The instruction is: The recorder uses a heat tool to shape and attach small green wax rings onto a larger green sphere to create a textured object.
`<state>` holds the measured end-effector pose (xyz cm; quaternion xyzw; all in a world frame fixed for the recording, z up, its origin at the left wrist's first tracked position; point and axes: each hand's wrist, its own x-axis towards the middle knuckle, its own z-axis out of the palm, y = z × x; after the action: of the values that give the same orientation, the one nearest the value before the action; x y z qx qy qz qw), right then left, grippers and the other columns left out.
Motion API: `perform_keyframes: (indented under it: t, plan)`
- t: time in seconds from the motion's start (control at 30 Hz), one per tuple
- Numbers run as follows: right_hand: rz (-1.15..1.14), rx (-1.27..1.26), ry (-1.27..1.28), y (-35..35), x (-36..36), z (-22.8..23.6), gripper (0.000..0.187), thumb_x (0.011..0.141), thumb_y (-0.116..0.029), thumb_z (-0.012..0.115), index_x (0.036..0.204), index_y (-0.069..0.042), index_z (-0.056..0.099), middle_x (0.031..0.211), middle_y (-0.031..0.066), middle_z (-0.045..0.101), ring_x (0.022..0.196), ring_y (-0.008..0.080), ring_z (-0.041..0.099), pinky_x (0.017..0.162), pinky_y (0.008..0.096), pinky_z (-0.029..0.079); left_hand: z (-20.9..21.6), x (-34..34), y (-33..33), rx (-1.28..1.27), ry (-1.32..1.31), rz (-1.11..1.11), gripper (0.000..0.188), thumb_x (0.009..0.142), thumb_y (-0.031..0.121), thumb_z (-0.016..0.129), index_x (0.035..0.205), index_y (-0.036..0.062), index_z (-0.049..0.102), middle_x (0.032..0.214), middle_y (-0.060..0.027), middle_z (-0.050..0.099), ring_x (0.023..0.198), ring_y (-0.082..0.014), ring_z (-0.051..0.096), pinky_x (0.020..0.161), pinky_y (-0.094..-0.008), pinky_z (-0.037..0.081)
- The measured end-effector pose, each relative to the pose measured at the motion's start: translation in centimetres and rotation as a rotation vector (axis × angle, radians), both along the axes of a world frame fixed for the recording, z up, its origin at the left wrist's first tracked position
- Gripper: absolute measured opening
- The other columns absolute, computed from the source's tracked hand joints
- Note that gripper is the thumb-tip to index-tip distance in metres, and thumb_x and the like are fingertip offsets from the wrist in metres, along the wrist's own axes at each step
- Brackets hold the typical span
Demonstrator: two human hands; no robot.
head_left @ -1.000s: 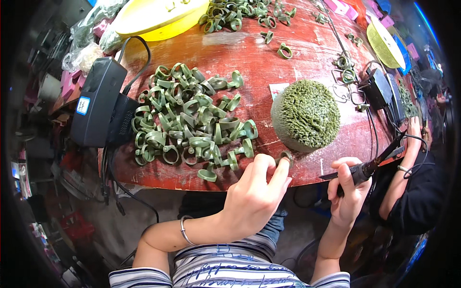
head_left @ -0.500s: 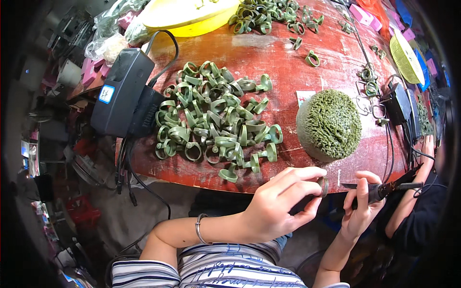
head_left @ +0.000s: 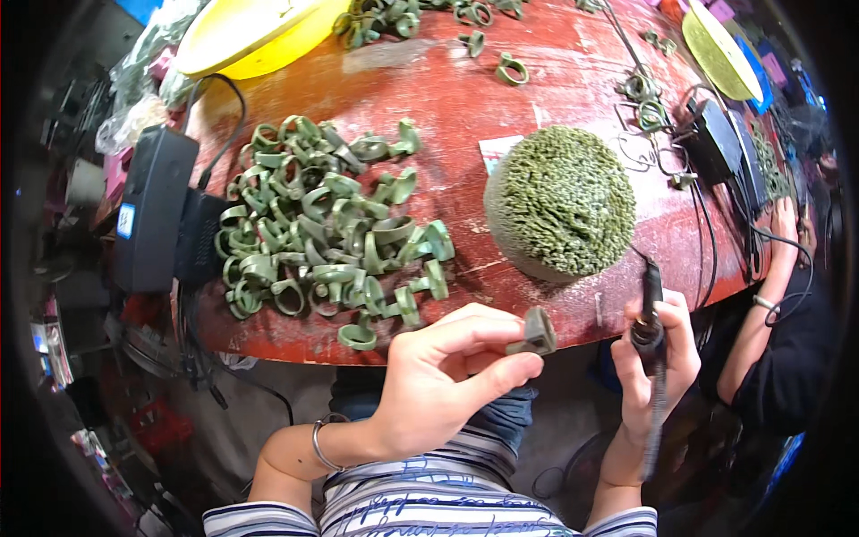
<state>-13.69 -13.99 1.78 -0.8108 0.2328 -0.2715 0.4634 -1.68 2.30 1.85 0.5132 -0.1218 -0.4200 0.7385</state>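
My left hand (head_left: 438, 385) pinches a green ring (head_left: 540, 329) with a broad top between thumb and fingers, just off the table's near edge. A corded black pen-shaped tool (head_left: 652, 285) is gripped in my right hand (head_left: 673, 345). Its thin tip points up and away, apart from the ring, beside a round block (head_left: 568, 201) with a rough, crusted green top. Left of the block lies a heap of similar green rings (head_left: 335, 234). The tool's cord hangs down past my right wrist, blurred.
A red worn table (head_left: 447, 107) holds a yellow basin (head_left: 295, 45) and more rings (head_left: 514, 70). Black adapter boxes (head_left: 157, 210) with cables stand at the left edge; another black box (head_left: 713, 141) is at right. A co-worker's arm (head_left: 761, 304) reaches in at right.
The view has shifted right. My right hand has turned the tool from pointing left toward the ring to pointing upward. The ring in my left hand has been turned and moved away from the tool.
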Motion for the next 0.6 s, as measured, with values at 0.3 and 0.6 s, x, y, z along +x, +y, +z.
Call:
perform_keyframes:
  t: [0.3, 0.6]
  plan:
    - [-0.049, -0.266, 0.273, -0.3, -1.1, -0.4, 0.036, 0.068, -0.022, 0.076, 0.085, 0.004, 0.058, 0.066, 0.0108, 0.057, 0.054, 0.0207, 0.056, 0.053, 0.0255, 0.044, 0.0, -0.1, 0.0, 0.031, -0.002, 0.062, 0.016, 0.083, 0.004, 0.057, 0.094, -0.0076, 0.056, 0.083, -0.0163, 0.058, 0.066, -0.0194, 0.06, 0.052, -0.0243, 0.049]
    - [0.003, -0.216, 0.249, -0.7, -1.8, -0.9, 0.048, 0.07, -0.045, 0.069, 0.077, 0.002, 0.059, 0.06, 0.0086, 0.055, 0.052, 0.0214, 0.056, 0.051, 0.0282, 0.044, -0.2, -0.2, 0.1, 0.06, -0.056, 0.066, 0.017, 0.083, 0.007, 0.058, 0.093, -0.0063, 0.055, 0.083, -0.014, 0.056, 0.067, -0.0185, 0.06, 0.053, -0.0237, 0.048]
